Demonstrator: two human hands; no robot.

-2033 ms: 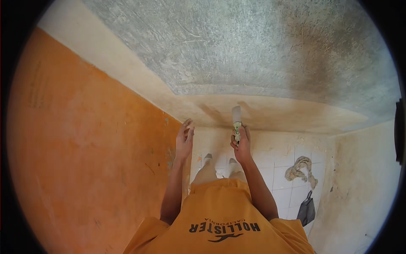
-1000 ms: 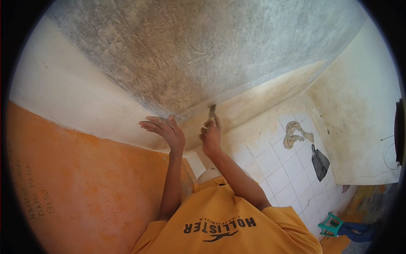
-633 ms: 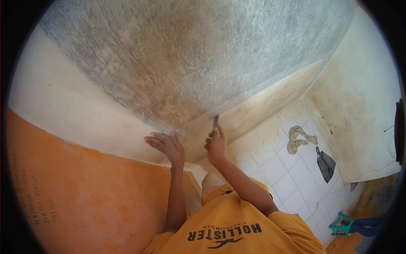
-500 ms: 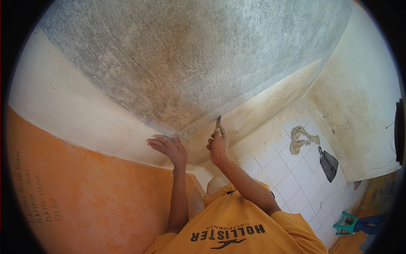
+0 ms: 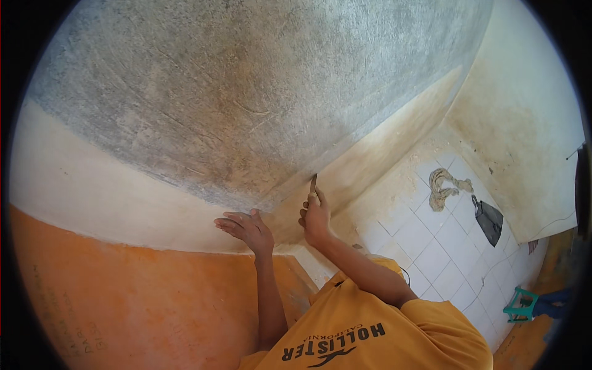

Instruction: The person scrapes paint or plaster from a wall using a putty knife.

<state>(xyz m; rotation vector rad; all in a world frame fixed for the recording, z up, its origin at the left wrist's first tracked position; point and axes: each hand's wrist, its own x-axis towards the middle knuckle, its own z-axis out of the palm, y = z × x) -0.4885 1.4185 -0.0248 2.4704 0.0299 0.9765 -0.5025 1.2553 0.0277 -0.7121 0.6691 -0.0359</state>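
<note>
In the head view, the person's right hand (image 5: 317, 221) is grasping a scraper (image 5: 313, 184), fingers curling round its handle. The scraper is pointing up and away from the body, its narrow-looking blade tip lying at the border where the rough grey wall (image 5: 259, 92) is meeting a cream band (image 5: 394, 132) below; whether the tip is pressing on the surface cannot be told. The left hand (image 5: 251, 232) is holding nothing, its fingers spreading apart just left of the right hand, near the corner; whether it is touching the wall cannot be told. An orange wall section (image 5: 154, 302) is filling the lower left, and a mustard-coloured T-shirt (image 5: 394, 320) is covering the person's torso. To the right, a crumpled beige cloth (image 5: 439, 191) is lying on the white tiled floor (image 5: 425, 240), with a dark dustpan (image 5: 489, 224) resting just beside it. Farther off, a green plastic stool (image 5: 522, 304) is standing near the rim of the view, with dark blue fabric (image 5: 552, 304) showing beside it
</note>
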